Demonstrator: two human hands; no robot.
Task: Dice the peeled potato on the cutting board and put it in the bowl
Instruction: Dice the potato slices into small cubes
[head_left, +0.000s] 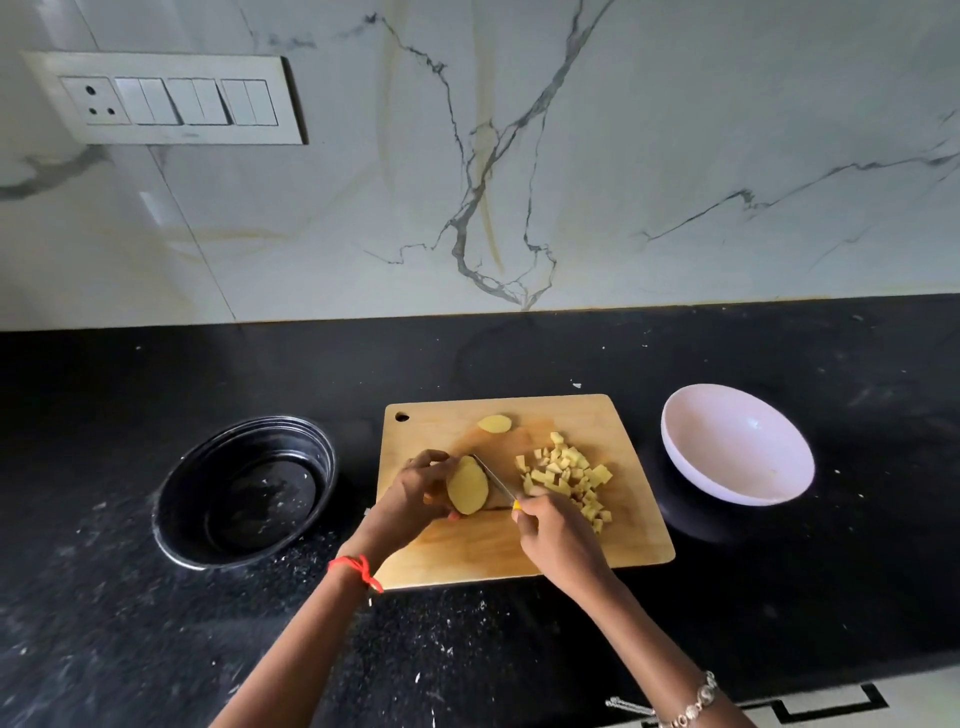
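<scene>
The left hand grips a potato half on the cutting board; the right hand grips a knife, its yellow handle almost hidden.

Pale yellow potato dice lie on a tan cutting board. The bench is speckled black. The bowl at three o'clock is pinkish-white.

we see bare counter between cutting board and white bowl; the diced pile crowds the board's right side, and 1 black bowl stands left.
</scene>
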